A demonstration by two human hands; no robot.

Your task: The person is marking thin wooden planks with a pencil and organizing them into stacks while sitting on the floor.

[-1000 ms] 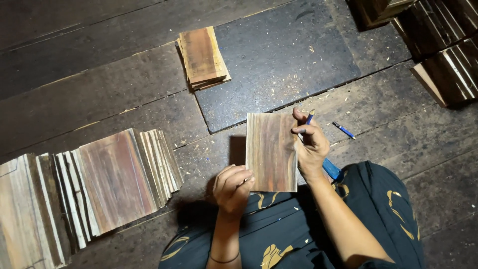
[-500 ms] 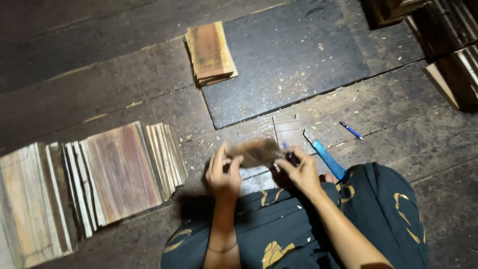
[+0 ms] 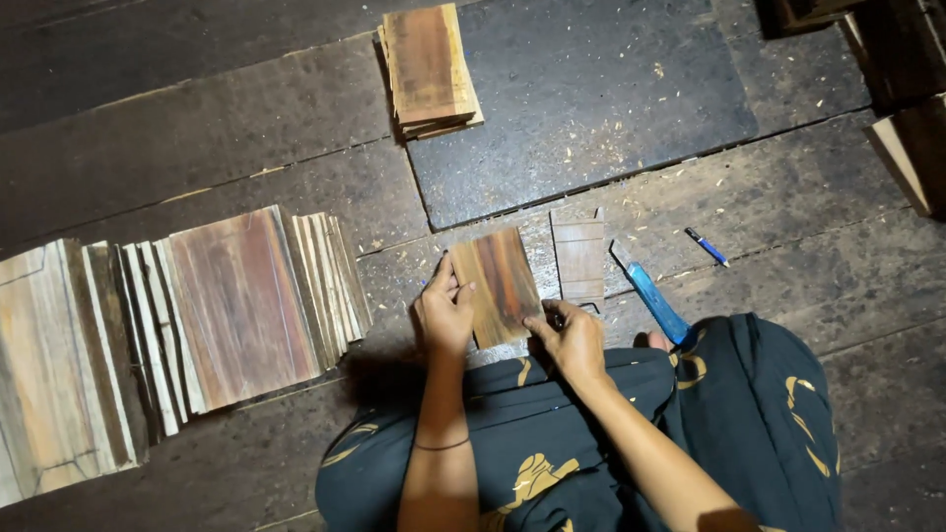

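Observation:
A small flat wooden board (image 3: 501,284), brown with dark streaks, is held just above my lap over the plank floor. My left hand (image 3: 443,315) grips its left edge, thumb on top. Its lower right corner is pinched by my right hand (image 3: 574,340). Right behind the board a thin rectangular wooden piece (image 3: 579,258) with pencil lines lies flat on the floor. A blue-handled knife (image 3: 652,297) rests to the right of my right hand, and a blue pen (image 3: 707,246) lies further right.
A leaning row of similar boards (image 3: 236,300) spreads along the floor at left, with paler ones (image 3: 44,365) at far left. A short stack of boards (image 3: 429,69) sits at top centre on a dark slab (image 3: 591,108). Wood pieces (image 3: 912,148) stand at right. Chips litter the floor.
The board stood upright in my right hand a second ago; it has been turned over and lowered, and now both hands hold it flat. The marked piece on the floor is uncovered.

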